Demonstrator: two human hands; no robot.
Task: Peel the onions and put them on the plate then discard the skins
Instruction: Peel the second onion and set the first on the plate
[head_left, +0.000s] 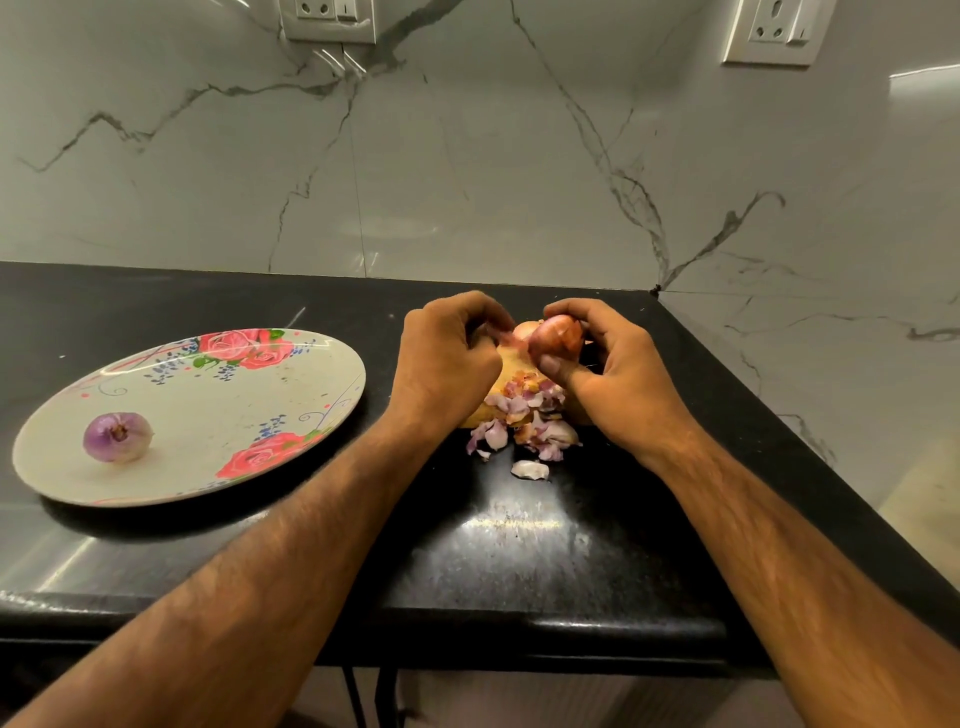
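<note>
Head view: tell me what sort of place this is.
Probably a home kitchen: a black stone counter against a marble-look wall with a socket, a flowered plate holding a peeled onion, and the right hand gripping a second onion while the left hand pinches its skin.

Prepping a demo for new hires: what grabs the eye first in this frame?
Two hands meet at centre over the black counter: the right hand grips a red onion while the left hand pinches at its skin. Just below them lies a pile of purple skins, and on the left a floral plate holds one peeled onion.
</note>
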